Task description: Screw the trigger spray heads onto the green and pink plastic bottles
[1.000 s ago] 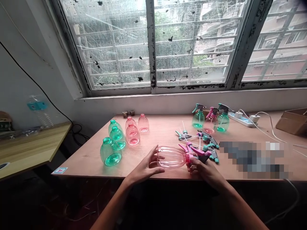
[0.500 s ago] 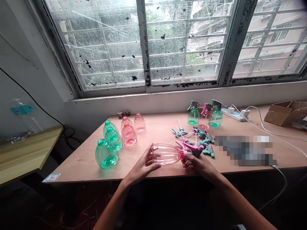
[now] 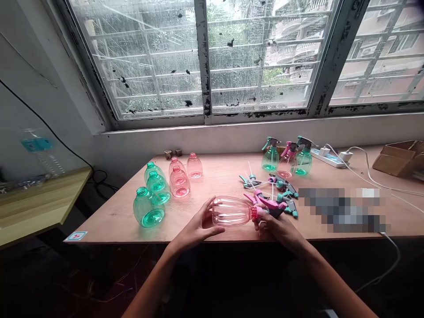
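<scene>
A clear pink bottle [image 3: 232, 212] lies sideways just above the front of the table, its base toward the left. My left hand [image 3: 203, 223] is closed round the base end, thumb below and fingers behind. At the neck, my right hand [image 3: 276, 226] pinches the collar of a pink and black trigger spray head [image 3: 272, 204], which sits against the bottle mouth. My fingers partly cover that joint, so how far it is threaded cannot be seen. Right behind this hand lies a pile of loose spray heads [image 3: 285, 187] in green, pink and grey, with thin dip tubes.
Open green bottles [image 3: 149, 212] and pink bottles [image 3: 179, 183] stand at the left. Bottles with spray heads [image 3: 270, 157] stand at the back right, near a white power strip [image 3: 329, 157] and a cardboard box [image 3: 397, 159]. A blurred dark object [image 3: 344, 210] lies at right.
The view has shifted slightly. Both hands keep their hold on the pink bottle and spray head, with hardly any visible movement between them.
</scene>
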`<state>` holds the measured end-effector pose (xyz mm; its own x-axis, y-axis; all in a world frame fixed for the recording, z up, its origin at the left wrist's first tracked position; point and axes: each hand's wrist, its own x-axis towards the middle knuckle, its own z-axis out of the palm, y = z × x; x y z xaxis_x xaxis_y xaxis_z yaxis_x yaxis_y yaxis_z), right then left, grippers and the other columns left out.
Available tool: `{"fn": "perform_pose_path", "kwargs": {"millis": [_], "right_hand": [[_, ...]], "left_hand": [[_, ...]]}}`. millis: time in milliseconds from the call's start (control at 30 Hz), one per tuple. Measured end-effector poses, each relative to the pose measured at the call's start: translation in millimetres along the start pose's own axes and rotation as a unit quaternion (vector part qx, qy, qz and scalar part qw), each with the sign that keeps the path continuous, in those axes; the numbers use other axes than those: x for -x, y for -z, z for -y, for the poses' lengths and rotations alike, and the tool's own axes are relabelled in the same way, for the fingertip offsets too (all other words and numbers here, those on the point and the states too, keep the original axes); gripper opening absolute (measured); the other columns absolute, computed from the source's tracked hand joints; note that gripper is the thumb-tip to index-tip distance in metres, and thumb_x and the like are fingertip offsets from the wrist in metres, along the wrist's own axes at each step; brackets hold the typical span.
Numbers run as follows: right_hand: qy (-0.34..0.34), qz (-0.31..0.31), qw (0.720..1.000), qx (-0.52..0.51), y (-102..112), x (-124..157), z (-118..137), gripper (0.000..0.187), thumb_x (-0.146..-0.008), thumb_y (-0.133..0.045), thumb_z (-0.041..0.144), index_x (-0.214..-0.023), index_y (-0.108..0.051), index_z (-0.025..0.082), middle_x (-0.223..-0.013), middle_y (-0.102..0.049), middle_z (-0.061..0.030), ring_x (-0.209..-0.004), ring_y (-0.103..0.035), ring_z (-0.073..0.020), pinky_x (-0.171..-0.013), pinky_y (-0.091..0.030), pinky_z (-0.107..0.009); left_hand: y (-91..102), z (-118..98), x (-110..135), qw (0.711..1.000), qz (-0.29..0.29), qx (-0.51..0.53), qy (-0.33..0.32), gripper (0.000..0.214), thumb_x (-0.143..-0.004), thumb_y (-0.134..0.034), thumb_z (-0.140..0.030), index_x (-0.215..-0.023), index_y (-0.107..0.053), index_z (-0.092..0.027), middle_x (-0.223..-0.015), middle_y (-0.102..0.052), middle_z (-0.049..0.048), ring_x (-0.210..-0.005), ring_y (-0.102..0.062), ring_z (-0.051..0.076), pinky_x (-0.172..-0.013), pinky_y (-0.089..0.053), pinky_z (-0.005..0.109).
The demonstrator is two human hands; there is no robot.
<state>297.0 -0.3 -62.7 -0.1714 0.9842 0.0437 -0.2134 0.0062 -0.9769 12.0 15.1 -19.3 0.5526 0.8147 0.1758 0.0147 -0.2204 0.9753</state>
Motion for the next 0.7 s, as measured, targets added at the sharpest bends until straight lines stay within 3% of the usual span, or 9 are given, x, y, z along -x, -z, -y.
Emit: {"fn": "perform_pose_path", "kwargs": {"millis": [200, 400, 567, 700], "right_hand": [[0.002, 0.006, 1.0, -0.009, 0.5, 0.9, 2.7, 0.038, -0.081, -0.074, 0.053, -0.079, -0.072, 0.015, -0.067, -0.069, -0.0042, -0.052, -0.062, -0.0146, -0.053, -0.05, -0.027], [0.022, 0.015, 1.0, -0.017, 2.3, -0.9, 0.1, 0.034, -0.09, -0.067, 0.048, -0.079, -0.072, 0.016, -0.066, -0.07, -0.0053, -0.054, -0.062, -0.0144, -0.053, -0.049, -0.026], [0.027, 0.014, 1.0, 0.0, 1.9, -1.7, 0.5, 0.035, -0.089, -0.068, 0.048, -0.078, -0.072, 0.016, -0.067, -0.07, -0.0056, -0.054, -0.062, -0.014, -0.053, -0.049, -0.025], [0.019, 0.013, 1.0, -0.001, 1.3, -0.7, 1.6, 0.036, -0.088, -0.068, 0.051, -0.079, -0.072, 0.016, -0.07, -0.07, -0.0055, -0.054, -0.061, -0.0134, -0.052, -0.048, -0.025]], "left_hand": [[0.3, -1.4, -2.4, 1.0, 0.004, 0.008, -0.002, 0.082, -0.082, -0.078, -0.026, -0.151, -0.034, -0.027, -0.147, -0.05, 0.0127, -0.136, -0.048, 0.032, -0.116, -0.036, 0.05], [1.2, 3.6, -0.3, 1.0, -0.001, -0.023, 0.001, 0.096, -0.083, -0.078, -0.024, -0.157, -0.018, -0.033, -0.143, -0.052, 0.0152, -0.127, -0.056, 0.029, -0.111, -0.04, 0.052], [1.1, 5.5, 0.3, 1.0, 0.002, -0.02, 0.004, 0.108, -0.079, -0.081, -0.023, -0.158, -0.009, -0.031, -0.13, -0.06, 0.0129, -0.127, -0.056, 0.029, -0.111, -0.04, 0.052], [1.3, 3.2, 0.5, 0.999, -0.001, -0.033, 0.019, 0.098, -0.081, -0.079, -0.028, -0.158, -0.018, -0.027, -0.138, -0.055, 0.0151, -0.129, -0.054, 0.031, -0.111, -0.041, 0.052]]}}
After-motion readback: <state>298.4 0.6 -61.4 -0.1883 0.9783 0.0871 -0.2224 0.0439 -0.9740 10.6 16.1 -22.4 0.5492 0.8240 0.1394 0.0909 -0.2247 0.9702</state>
